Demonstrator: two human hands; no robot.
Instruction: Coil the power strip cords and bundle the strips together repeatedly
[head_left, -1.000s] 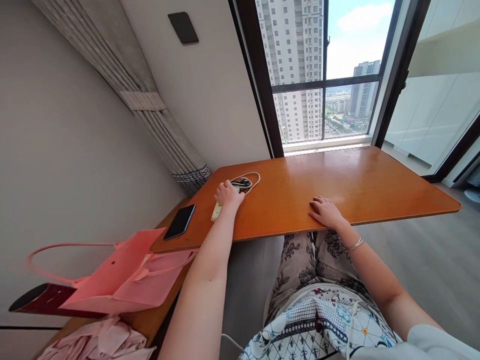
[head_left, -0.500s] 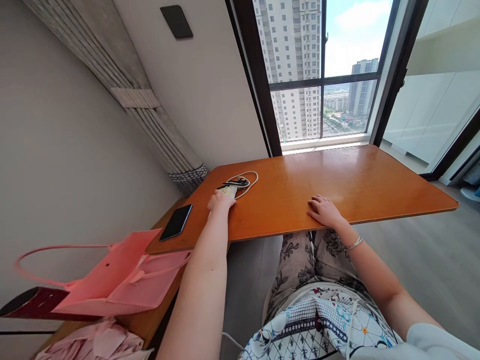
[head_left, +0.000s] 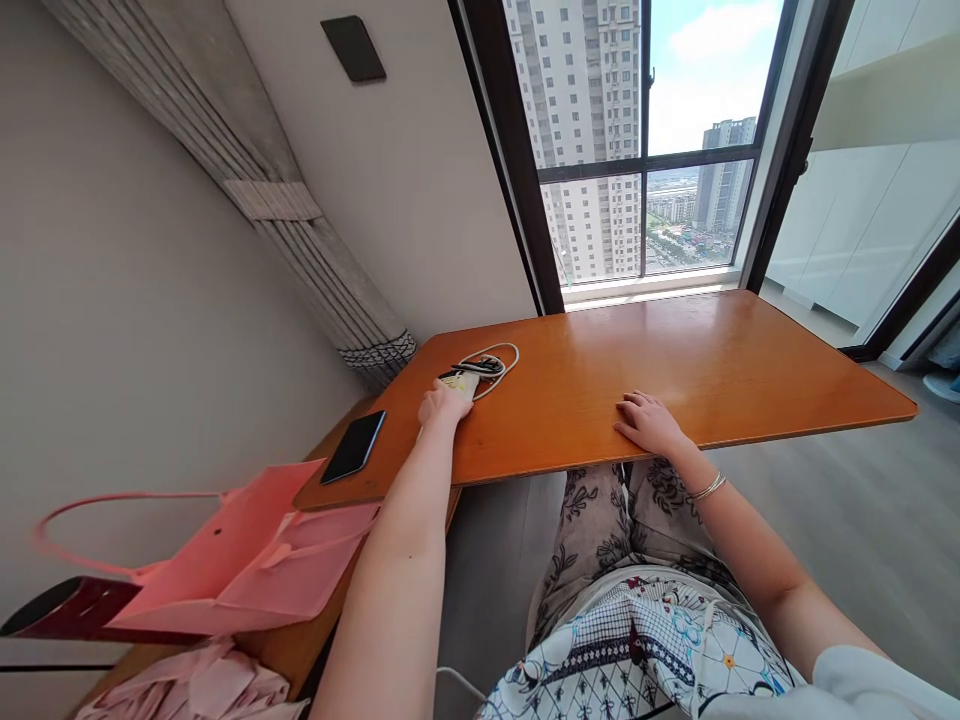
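Observation:
My left hand [head_left: 444, 403] reaches to the left part of the orange-brown wooden table [head_left: 570, 400], its fingers closed around a white power strip [head_left: 466, 383] with a yellowish label. Much of the strip is hidden under the hand. A loop of pale cable [head_left: 513, 352] and a bundle of black cord [head_left: 489, 367] lie at its far end. A dark smartphone [head_left: 354, 446] rests on the table just left of that hand. By the near edge, my right hand [head_left: 649, 424] lies flat on the wood with fingers stretched out, holding nothing.
A pink bag [head_left: 247, 560] stands on a lower wooden surface at the left, beside a dark red object [head_left: 82, 607] and crumpled pink cloth [head_left: 199, 685]. A curtain [head_left: 330, 260] hangs by the wall. The window [head_left: 645, 210] is beyond the table.
Almost nothing differs. My left forearm has shifted slightly to the left, while the left hand stays on the power strip. My right hand has not moved.

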